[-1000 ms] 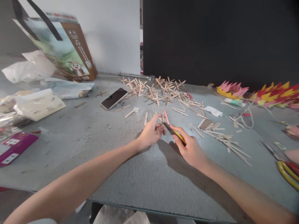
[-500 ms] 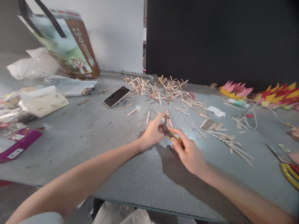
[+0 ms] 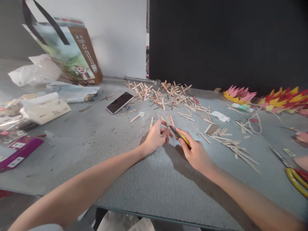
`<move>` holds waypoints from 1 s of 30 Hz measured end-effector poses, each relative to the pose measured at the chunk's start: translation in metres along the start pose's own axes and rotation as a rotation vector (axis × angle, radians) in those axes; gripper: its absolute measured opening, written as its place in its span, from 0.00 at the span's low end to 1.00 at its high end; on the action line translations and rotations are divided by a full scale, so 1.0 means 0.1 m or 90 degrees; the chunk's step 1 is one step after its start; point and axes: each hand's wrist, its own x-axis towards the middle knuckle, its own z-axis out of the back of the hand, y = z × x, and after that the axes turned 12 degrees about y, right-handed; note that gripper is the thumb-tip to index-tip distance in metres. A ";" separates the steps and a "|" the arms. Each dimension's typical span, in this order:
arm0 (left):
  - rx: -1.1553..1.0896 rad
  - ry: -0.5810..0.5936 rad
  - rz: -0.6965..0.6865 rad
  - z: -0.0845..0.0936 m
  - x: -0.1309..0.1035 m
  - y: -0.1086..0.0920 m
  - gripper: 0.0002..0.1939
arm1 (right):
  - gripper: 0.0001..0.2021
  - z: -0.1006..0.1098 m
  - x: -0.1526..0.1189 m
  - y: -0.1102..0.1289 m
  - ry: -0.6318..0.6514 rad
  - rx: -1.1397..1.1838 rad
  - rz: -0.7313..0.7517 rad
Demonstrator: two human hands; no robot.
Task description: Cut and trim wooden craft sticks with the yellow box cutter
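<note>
My left hand pinches a small wooden stick piece upright between its fingertips, over the middle of the grey table. Just to the right, my right hand is wrapped round a black and yellow utility knife, whose tip points up and left at the left fingers. The knife tip is close to the stick piece; whether they touch is too small to tell. A red and white patterned strip shows just beyond the knife. Past the hands lies a pile of crossed wooden sticks.
A phone lies beyond my left hand. Loose sticks spread to the right, near scissors and another person's hand. Paper crowns stand at the back right. A bag and plastic packets occupy the left.
The knife tip has drawn slightly away from my left fingers, and my right hand has shifted a little right. My left fingers have turned around the stick piece. The view has tilted slightly.
</note>
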 end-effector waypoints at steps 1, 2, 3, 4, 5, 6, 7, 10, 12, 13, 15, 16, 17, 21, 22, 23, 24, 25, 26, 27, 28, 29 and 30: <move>0.000 0.001 0.002 0.00 0.00 0.00 0.14 | 0.22 0.00 0.00 0.00 -0.001 -0.002 0.000; -0.001 0.002 0.003 0.00 0.00 0.00 0.14 | 0.22 0.00 0.00 0.00 -0.003 -0.003 0.001; -0.002 0.003 0.003 0.00 0.00 0.00 0.14 | 0.22 0.00 -0.01 0.00 -0.004 -0.002 0.000; -0.003 0.003 0.001 0.00 0.00 0.00 0.13 | 0.22 0.01 -0.01 0.00 -0.004 -0.002 0.000; -0.002 0.004 -0.003 0.00 0.00 0.00 0.13 | 0.22 0.01 -0.01 0.00 -0.004 -0.002 -0.001; -0.001 0.005 -0.006 0.00 0.00 0.00 0.12 | 0.22 0.01 -0.01 0.01 -0.002 -0.002 -0.001; 0.001 0.005 -0.009 0.00 -0.01 0.00 0.12 | 0.22 0.02 -0.01 0.01 0.002 -0.003 -0.002; 0.012 0.005 -0.009 -0.01 -0.01 -0.01 0.10 | 0.22 0.02 -0.01 0.02 0.012 -0.014 -0.006; 0.035 -0.002 -0.001 -0.02 -0.02 -0.02 0.10 | 0.23 0.01 -0.01 0.03 0.013 -0.035 -0.012; 0.054 -0.007 0.003 -0.03 -0.03 -0.03 0.10 | 0.23 0.01 -0.01 0.03 0.012 -0.049 -0.013; 0.101 -0.015 0.003 -0.04 -0.04 -0.04 0.10 | 0.24 0.00 -0.02 0.03 0.009 -0.073 -0.009; 0.121 -0.015 0.001 -0.04 -0.05 -0.05 0.10 | 0.24 0.00 -0.02 0.03 0.009 -0.077 -0.006; 0.136 -0.013 -0.002 -0.04 -0.05 -0.05 0.10 | 0.24 0.00 -0.02 0.03 0.010 -0.073 -0.003; 0.123 0.000 -0.008 -0.03 -0.05 -0.03 0.09 | 0.23 0.02 -0.01 0.04 0.024 -0.003 -0.020; 0.109 0.002 -0.006 -0.02 -0.05 -0.03 0.09 | 0.23 0.03 0.00 0.04 0.029 0.019 -0.028; 0.099 0.000 -0.005 -0.02 -0.04 -0.02 0.08 | 0.23 0.04 0.00 0.04 0.036 0.039 -0.035; 0.095 -0.004 -0.005 -0.01 -0.04 -0.01 0.08 | 0.22 0.05 0.01 0.04 0.043 0.057 -0.039; 0.100 -0.010 -0.006 -0.01 -0.04 -0.01 0.07 | 0.22 0.05 0.01 0.04 0.050 0.071 -0.041; 0.111 -0.016 -0.008 -0.01 -0.04 0.00 0.07 | 0.22 0.05 0.01 0.04 0.058 0.081 -0.042; 0.125 -0.021 -0.011 -0.01 -0.04 0.00 0.06 | 0.22 0.05 0.00 0.04 0.066 0.091 -0.044; 0.138 -0.026 -0.015 -0.01 -0.04 0.00 0.06 | 0.22 0.04 0.00 0.03 0.074 0.100 -0.046; 0.147 -0.030 -0.017 -0.01 -0.04 0.00 0.06 | 0.22 0.04 -0.01 0.03 0.080 0.110 -0.049; 0.152 -0.034 -0.016 -0.01 -0.03 0.00 0.06 | 0.22 0.03 -0.02 0.04 0.084 0.121 -0.052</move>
